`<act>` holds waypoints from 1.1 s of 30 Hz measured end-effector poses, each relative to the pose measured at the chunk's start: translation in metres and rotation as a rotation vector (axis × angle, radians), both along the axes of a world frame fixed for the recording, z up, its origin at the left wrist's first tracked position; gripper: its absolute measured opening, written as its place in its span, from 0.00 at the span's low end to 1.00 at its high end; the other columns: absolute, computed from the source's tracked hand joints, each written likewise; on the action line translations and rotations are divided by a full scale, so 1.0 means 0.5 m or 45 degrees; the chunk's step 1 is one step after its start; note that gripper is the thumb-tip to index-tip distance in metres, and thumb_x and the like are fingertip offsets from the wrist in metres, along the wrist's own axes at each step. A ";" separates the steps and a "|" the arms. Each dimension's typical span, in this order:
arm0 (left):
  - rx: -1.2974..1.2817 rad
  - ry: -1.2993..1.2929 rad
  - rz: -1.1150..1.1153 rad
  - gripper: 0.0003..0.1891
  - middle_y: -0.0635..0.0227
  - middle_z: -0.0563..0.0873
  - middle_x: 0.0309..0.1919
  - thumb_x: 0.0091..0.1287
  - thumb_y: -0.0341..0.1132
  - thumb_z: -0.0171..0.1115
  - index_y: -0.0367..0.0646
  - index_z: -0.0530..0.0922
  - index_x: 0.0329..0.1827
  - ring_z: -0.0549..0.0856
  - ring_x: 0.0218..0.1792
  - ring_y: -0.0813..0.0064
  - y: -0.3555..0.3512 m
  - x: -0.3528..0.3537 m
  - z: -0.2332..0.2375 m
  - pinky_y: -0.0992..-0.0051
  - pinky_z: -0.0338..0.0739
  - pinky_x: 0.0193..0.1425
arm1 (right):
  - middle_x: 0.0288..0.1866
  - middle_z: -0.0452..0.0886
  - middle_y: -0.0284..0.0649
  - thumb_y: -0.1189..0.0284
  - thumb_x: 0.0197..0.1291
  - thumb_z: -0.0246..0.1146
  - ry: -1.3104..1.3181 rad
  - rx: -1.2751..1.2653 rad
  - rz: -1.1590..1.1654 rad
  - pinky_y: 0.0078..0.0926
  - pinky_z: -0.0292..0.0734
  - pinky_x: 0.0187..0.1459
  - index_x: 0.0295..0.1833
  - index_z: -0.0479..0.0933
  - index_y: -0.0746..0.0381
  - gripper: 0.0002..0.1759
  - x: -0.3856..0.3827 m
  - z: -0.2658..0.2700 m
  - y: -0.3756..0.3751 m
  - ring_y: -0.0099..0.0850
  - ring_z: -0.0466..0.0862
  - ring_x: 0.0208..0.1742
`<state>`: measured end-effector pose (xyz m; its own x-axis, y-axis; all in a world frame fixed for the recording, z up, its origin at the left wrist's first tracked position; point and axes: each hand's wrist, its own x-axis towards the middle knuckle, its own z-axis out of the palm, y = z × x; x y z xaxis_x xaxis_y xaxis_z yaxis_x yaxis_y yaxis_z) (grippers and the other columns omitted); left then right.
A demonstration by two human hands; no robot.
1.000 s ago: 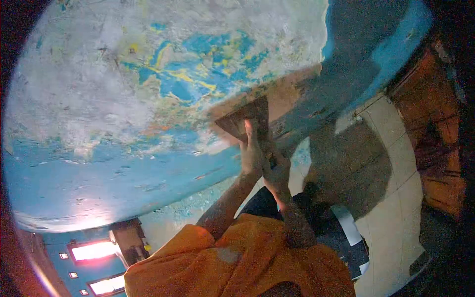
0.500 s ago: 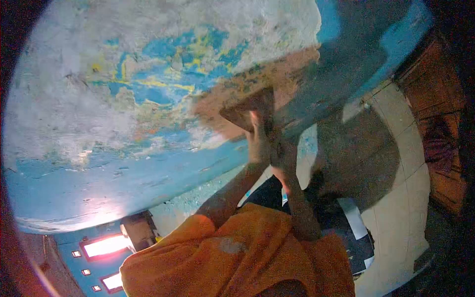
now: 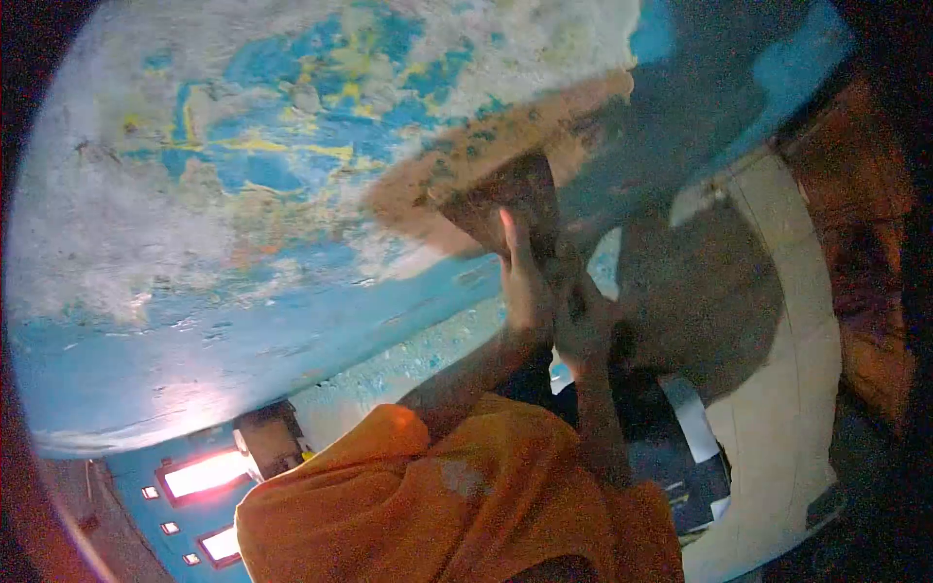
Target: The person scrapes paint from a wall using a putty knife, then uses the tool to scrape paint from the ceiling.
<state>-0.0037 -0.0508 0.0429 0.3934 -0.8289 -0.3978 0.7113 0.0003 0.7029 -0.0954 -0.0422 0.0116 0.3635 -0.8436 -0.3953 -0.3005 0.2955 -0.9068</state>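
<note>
A wide dark scraper (image 3: 507,194) with a flared, triangular blade lies against the painted wall (image 3: 194,253). My left hand (image 3: 527,287) is closed on it, the thumb stretched along the blade's base. Just to the right and lower, my right hand (image 3: 585,321) wraps round what looks like the handle end, deep in shadow, so its fingers show only in part. Around the blade is a brownish patch of wall (image 3: 418,180), bordered by whitish areas and blue and yellow paint remnants.
Flakes lie scattered on the pale floor (image 3: 389,374) below the wall. Dark shadows fall over the tiled floor (image 3: 787,340) at right. A brown box-like object (image 3: 269,442) stands lower left, near bright windows (image 3: 204,476). A brown wooden surface (image 3: 846,175) is at far right.
Both hands and the scraper have shifted slightly right in view, the blade's upper corner reaching a little higher. The wall's paint patches have drifted left and up. The grip looks the same.
</note>
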 end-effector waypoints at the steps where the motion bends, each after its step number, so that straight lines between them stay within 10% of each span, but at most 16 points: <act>1: 0.019 0.013 -0.011 0.23 0.57 0.76 0.47 0.65 0.42 0.51 0.36 0.65 0.57 0.76 0.39 0.69 0.011 0.014 -0.033 0.71 0.71 0.44 | 0.39 0.81 0.47 0.69 0.58 0.55 0.089 0.057 0.088 0.28 0.73 0.43 0.51 0.72 0.67 0.18 -0.003 -0.007 0.007 0.31 0.80 0.42; 3: 0.529 -1.569 -0.353 0.28 0.55 0.78 0.43 0.59 0.35 0.57 0.37 0.59 0.61 0.78 0.41 0.65 0.008 0.054 -0.119 0.70 0.71 0.43 | 0.37 0.81 0.47 0.69 0.58 0.55 0.173 -0.339 -0.471 0.26 0.72 0.41 0.49 0.73 0.68 0.17 0.116 -0.043 0.031 0.29 0.80 0.40; 4: 0.496 -1.580 -0.327 0.28 0.55 0.78 0.43 0.59 0.35 0.57 0.37 0.59 0.61 0.78 0.41 0.65 -0.025 0.044 -0.077 0.70 0.71 0.43 | 0.35 0.81 0.46 0.69 0.58 0.56 0.207 -0.731 -1.031 0.24 0.72 0.39 0.47 0.73 0.69 0.16 0.167 -0.054 0.022 0.28 0.79 0.38; 6: 0.093 -2.590 0.531 0.35 0.54 0.78 0.44 0.52 0.28 0.61 0.38 0.53 0.63 0.77 0.45 0.61 -0.046 0.007 0.036 0.70 0.71 0.44 | 0.28 0.80 0.45 0.70 0.58 0.55 -0.447 -0.433 -0.416 0.24 0.69 0.32 0.42 0.74 0.69 0.13 0.063 0.043 -0.016 0.26 0.76 0.29; 7: 0.387 -1.892 -0.400 0.28 0.58 0.77 0.42 0.58 0.39 0.59 0.35 0.60 0.58 0.77 0.42 0.64 -0.004 0.061 0.060 0.70 0.72 0.42 | 0.26 0.79 0.45 0.70 0.58 0.55 -0.484 -0.421 -0.372 0.24 0.68 0.31 0.40 0.74 0.70 0.12 0.069 0.067 -0.031 0.25 0.75 0.27; 10: 0.209 -0.672 -0.105 0.29 0.60 0.77 0.40 0.62 0.53 0.51 0.33 0.66 0.54 0.77 0.38 0.68 -0.004 0.036 0.061 0.70 0.73 0.39 | 0.24 0.78 0.44 0.69 0.57 0.56 -0.340 -0.421 -0.292 0.25 0.68 0.29 0.38 0.74 0.69 0.12 0.052 0.028 0.000 0.23 0.73 0.25; 11: 0.274 -1.270 0.109 0.35 0.63 0.76 0.37 0.62 0.62 0.41 0.33 0.70 0.48 0.75 0.33 0.72 -0.005 -0.023 0.079 0.70 0.73 0.36 | 0.23 0.78 0.44 0.67 0.57 0.57 -0.257 -0.361 -0.222 0.24 0.67 0.28 0.37 0.74 0.69 0.13 0.035 0.017 0.015 0.23 0.73 0.24; 16: 0.190 -1.429 0.196 0.32 0.63 0.75 0.39 0.64 0.60 0.41 0.33 0.70 0.47 0.75 0.33 0.74 0.002 -0.026 0.017 0.72 0.73 0.37 | 0.21 0.76 0.45 0.66 0.55 0.58 -0.152 -0.167 -0.263 0.25 0.68 0.29 0.36 0.74 0.68 0.13 0.024 -0.040 0.030 0.27 0.74 0.23; 18: 0.119 -1.570 0.195 0.32 0.63 0.75 0.39 0.64 0.60 0.41 0.33 0.71 0.47 0.76 0.33 0.74 0.003 -0.022 0.014 0.72 0.73 0.36 | 0.28 0.78 0.45 0.67 0.54 0.59 -0.058 -0.990 -0.265 0.27 0.69 0.34 0.40 0.73 0.68 0.15 0.066 -0.166 0.031 0.31 0.76 0.29; 21: 0.226 -1.283 0.168 0.30 0.62 0.75 0.38 0.65 0.57 0.42 0.33 0.69 0.48 0.75 0.34 0.72 -0.015 0.002 0.022 0.69 0.73 0.38 | 0.36 0.77 0.47 0.65 0.55 0.58 -0.256 -0.378 -0.200 0.30 0.69 0.41 0.45 0.72 0.67 0.18 0.061 -0.050 0.001 0.36 0.76 0.37; 26: -0.047 -2.190 0.199 0.26 0.57 0.74 0.43 0.68 0.42 0.47 0.33 0.57 0.62 0.76 0.36 0.65 -0.014 0.043 0.083 0.69 0.75 0.36 | 0.41 0.76 0.46 0.64 0.60 0.52 -0.398 -0.449 -0.132 0.28 0.69 0.43 0.49 0.70 0.68 0.19 0.057 0.045 -0.022 0.37 0.76 0.40; 27: 0.139 -1.352 -0.143 0.27 0.56 0.74 0.46 0.67 0.38 0.48 0.35 0.53 0.65 0.76 0.35 0.64 0.000 0.052 0.073 0.71 0.74 0.35 | 0.41 0.76 0.45 0.66 0.61 0.50 -0.348 -0.580 -0.118 0.27 0.70 0.42 0.49 0.70 0.69 0.18 0.047 0.061 -0.009 0.36 0.76 0.40; 29: 0.249 -1.397 -0.138 0.27 0.58 0.74 0.45 0.67 0.42 0.48 0.36 0.56 0.64 0.76 0.35 0.66 0.005 0.059 0.044 0.73 0.73 0.35 | 0.41 0.77 0.44 0.68 0.62 0.48 -0.281 -0.691 -0.072 0.26 0.71 0.42 0.49 0.70 0.70 0.17 0.051 0.077 0.000 0.36 0.77 0.39; 31: 0.329 -1.469 -0.157 0.28 0.59 0.74 0.44 0.66 0.46 0.49 0.37 0.59 0.63 0.75 0.36 0.67 -0.020 0.065 0.094 0.74 0.72 0.35 | 0.41 0.77 0.46 0.66 0.61 0.49 -1.675 0.592 -0.555 0.25 0.71 0.41 0.49 0.70 0.69 0.18 0.080 0.090 -0.027 0.35 0.77 0.39; 32: 0.140 -0.998 -0.143 0.27 0.61 0.75 0.40 0.65 0.50 0.49 0.37 0.64 0.58 0.75 0.33 0.70 -0.030 0.061 0.181 0.74 0.72 0.33 | 0.41 0.77 0.46 0.66 0.61 0.49 -1.661 0.601 -0.558 0.25 0.71 0.41 0.49 0.70 0.69 0.18 0.080 0.068 -0.012 0.35 0.77 0.39; 33: -0.061 -0.528 -0.118 0.27 0.64 0.76 0.36 0.64 0.54 0.48 0.38 0.68 0.53 0.75 0.31 0.74 -0.037 0.059 0.231 0.75 0.72 0.30 | 0.41 0.77 0.45 0.66 0.61 0.50 -0.916 -0.277 -0.418 0.24 0.71 0.40 0.49 0.70 0.68 0.18 0.082 0.030 -0.005 0.33 0.77 0.39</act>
